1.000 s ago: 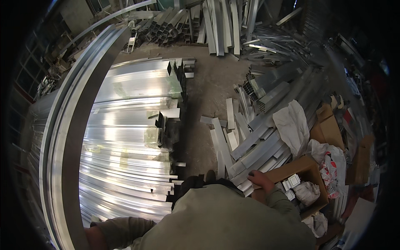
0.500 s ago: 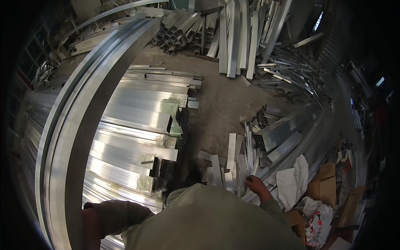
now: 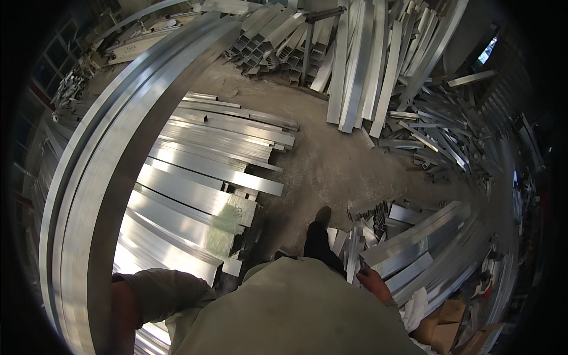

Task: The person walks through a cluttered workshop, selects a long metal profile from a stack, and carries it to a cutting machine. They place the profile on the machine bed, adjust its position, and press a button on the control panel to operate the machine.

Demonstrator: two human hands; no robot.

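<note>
A long, ridged silver metal profile [image 3: 94, 195] runs up past my left side and curves across the left of the view. My left forearm [image 3: 125, 313] reaches up against its inner side. The profile hides my left hand, so its grip does not show. Low on the right, my right hand [image 3: 374, 281] hangs with fingers curled, above cut metal lengths. Whatever lies inside those fingers, if anything, is too small or hidden to make out.
Stacked silver profiles [image 3: 195, 183] lie at left, their ends jutting toward the bare brown floor [image 3: 319, 160]. Bundles of upright profiles [image 3: 355, 71] stand ahead, with loose offcuts [image 3: 438, 136] to their right. Larger metal lengths [image 3: 414, 236] and a torn cardboard box [image 3: 442, 326] lie at right.
My foot now shows ahead on the floor. The stacks have shifted in view as I move, and the cardboard sits lower. The long profile remains along my left side.
</note>
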